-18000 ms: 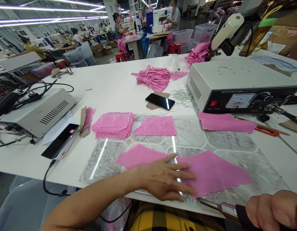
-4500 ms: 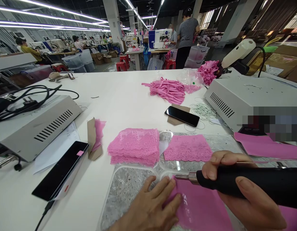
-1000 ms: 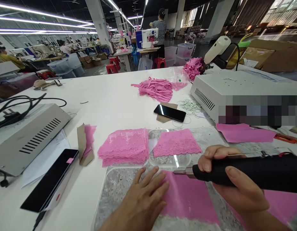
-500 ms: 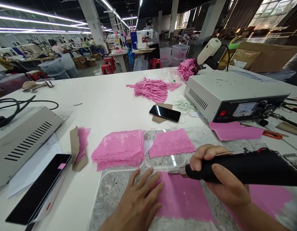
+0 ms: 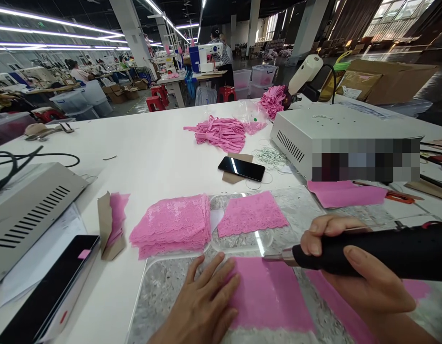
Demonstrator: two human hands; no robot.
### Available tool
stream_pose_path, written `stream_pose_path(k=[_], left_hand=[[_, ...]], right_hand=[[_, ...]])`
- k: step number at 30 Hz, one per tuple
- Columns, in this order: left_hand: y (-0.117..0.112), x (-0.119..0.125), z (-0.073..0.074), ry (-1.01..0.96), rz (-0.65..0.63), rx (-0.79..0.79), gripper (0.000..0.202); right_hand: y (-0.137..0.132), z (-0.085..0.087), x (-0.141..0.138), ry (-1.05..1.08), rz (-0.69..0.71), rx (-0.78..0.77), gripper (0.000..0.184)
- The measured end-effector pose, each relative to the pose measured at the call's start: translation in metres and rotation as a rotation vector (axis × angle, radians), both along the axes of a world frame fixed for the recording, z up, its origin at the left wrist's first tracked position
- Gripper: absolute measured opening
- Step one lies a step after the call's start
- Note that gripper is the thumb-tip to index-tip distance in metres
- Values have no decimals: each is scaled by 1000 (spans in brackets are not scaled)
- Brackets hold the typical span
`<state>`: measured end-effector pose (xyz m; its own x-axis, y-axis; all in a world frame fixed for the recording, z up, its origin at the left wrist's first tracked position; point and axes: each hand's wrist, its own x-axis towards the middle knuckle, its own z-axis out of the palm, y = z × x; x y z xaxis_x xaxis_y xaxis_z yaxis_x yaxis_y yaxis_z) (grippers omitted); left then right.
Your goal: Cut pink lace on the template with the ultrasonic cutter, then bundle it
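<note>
My left hand (image 5: 203, 301) lies flat with spread fingers, its fingertips on the left edge of a smooth pink fabric piece (image 5: 267, 296). My right hand (image 5: 353, 258) is closed around the black handle of an ultrasonic cutter (image 5: 382, 251). The cutter's thin metal tip touches the far edge of that fabric, right of my left fingers. A marbled grey board (image 5: 160, 286) lies underneath. Beyond the hands are a stack of pink lace pieces (image 5: 171, 222) and a single lace piece (image 5: 251, 213). Another pink strip (image 5: 335, 301) is partly hidden below my right hand.
A grey metal box (image 5: 292, 134) stands at the back right, its front blurred out. Farther back lie a black phone (image 5: 241, 168) and a pile of pink straps (image 5: 221, 134). At left are a second vented box (image 5: 31, 210) and a black tablet-like slab (image 5: 49, 291).
The cutter in my right hand has moved right along the fabric's far edge. My left hand stays on the fabric. The view has shifted slightly.
</note>
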<state>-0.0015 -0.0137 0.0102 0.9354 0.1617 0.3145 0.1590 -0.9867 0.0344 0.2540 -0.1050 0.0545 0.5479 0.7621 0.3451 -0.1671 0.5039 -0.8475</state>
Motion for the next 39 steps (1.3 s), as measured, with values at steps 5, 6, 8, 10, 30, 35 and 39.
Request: stream_pose_path(k=[5,6,8,10,30,35,39], left_hand=[[2,1,1,-6,-6,59,36],[3,1,1,-10,-10,69,36],[4,1,2,-10,-14,80,35],[6,0,3,-10,-18,84,34],[-43,84,9,-5,-64,4,31],[-42,86,10,-5,-45,54,34],[-42,85,8,5,-36,69,36]], right_hand=[[3,2,-5,-24,4,5,10],[3,3,-5,-32,11,11,9],[3,3,-5,-39,30,14,7],[2,4,-3,-38,32,10,7],[-28,-4,40,87,-139,37,9],[-29,-6,40,98,-95,74,9],[-29,-6,39,95,-104,76,9]])
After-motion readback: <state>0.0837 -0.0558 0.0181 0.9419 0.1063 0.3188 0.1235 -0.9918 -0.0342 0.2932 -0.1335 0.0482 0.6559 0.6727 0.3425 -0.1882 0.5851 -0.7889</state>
